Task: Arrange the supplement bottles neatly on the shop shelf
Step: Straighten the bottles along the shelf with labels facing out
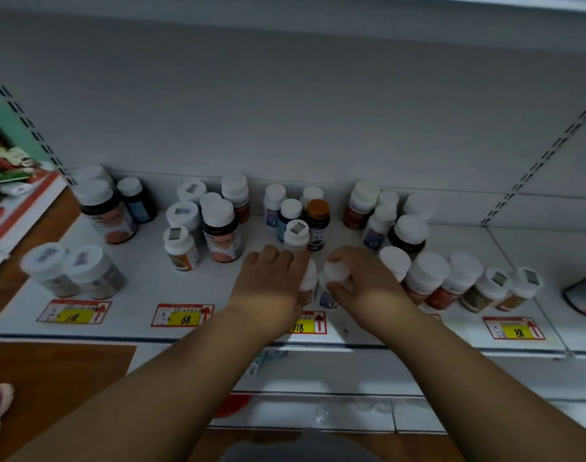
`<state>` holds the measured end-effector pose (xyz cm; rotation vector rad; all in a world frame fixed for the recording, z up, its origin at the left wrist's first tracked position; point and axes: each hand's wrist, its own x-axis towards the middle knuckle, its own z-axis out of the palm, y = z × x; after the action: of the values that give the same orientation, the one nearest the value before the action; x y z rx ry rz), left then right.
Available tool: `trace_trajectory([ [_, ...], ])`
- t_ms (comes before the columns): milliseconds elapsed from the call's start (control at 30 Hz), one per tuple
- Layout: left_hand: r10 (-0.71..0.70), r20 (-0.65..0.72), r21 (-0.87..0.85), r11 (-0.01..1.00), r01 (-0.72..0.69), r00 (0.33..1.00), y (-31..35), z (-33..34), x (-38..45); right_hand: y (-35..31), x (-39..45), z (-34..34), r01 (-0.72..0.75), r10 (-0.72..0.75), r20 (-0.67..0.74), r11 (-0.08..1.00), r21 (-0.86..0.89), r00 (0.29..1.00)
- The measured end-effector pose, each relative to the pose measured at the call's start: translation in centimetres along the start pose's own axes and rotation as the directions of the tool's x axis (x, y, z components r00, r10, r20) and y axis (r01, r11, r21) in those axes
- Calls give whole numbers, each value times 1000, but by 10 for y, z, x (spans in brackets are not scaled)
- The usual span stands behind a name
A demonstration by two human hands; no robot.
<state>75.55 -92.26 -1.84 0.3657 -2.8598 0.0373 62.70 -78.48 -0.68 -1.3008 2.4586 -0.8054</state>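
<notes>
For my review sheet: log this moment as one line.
stage: arranging, front edge | left hand: holds white-capped bottle | right hand: grips second bottle | shelf: other bottles in loose clusters

Your left hand [271, 281] is hiding most of one bottle [309, 278]; your right hand [368, 281] is covering another's [333, 278] label; the packet [583, 295] at three o'clock is getting cropped.

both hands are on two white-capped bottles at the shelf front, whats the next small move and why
Probably slide both bottles back toward the orange-capped bottle: the left hand and right hand each grip one at the shelf front edge, ahead of that group.
</notes>
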Motion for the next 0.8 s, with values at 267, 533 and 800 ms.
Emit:
trace_trajectory([
  [267,-56,-113,-90,995,46,992,7,-12,3,-20,-19,-6,138,-154,-130,983,-120,980],
  [533,-40,-124,-219,976,12,991,48,-32,51,18,20,-111,143,-166,-403,986,-87,900],
  [800,-135,-119,-229,968,105,984,83,-29,91,49,110,-116,13,109,275,913,-407,955],
])
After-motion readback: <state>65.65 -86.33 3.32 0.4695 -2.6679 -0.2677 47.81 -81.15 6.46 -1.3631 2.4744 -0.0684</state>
